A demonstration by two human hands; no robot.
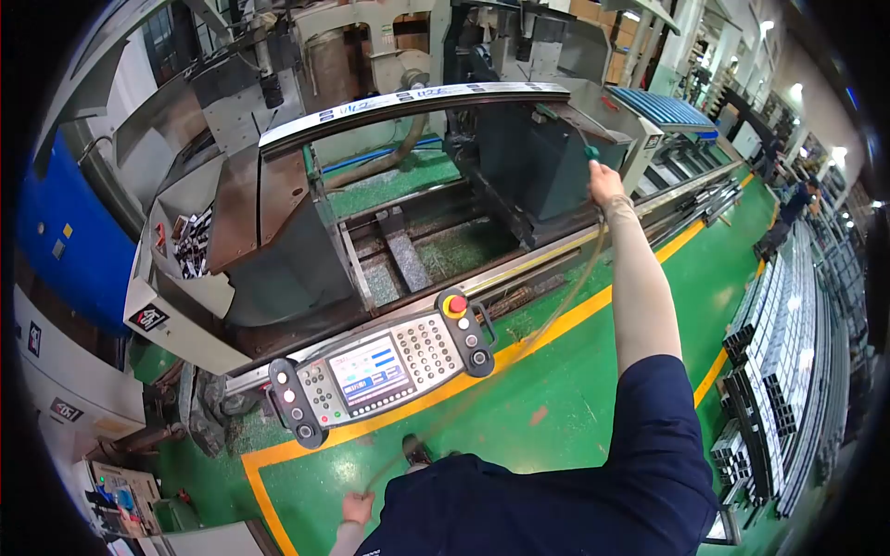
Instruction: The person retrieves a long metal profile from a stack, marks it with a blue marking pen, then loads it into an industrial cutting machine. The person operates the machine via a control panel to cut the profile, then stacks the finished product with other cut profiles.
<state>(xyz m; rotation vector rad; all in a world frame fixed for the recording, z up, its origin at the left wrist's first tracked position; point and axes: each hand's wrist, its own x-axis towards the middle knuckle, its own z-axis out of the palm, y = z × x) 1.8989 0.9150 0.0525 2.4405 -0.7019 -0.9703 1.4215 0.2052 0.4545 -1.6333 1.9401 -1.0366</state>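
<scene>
Green floor (556, 408), yellow line (565, 320) (painted), metal profiles (788, 343) stacked right

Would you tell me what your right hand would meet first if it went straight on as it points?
Most likely the dark machine housing just beyond the green nozzle that the right hand holds; nothing else shows between them, though depth is hard to judge.

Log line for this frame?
right hand: raised, grips green tool at machine | hose: trails down | left hand: low by hose, grip unclear | panel: in front

Factory floor, big machine (278, 213), ctrl panel (380, 371) w/ e-stop (455, 304), green floor (575, 398) w/ yellow lines, stacked metal profiles (779, 371)
</scene>
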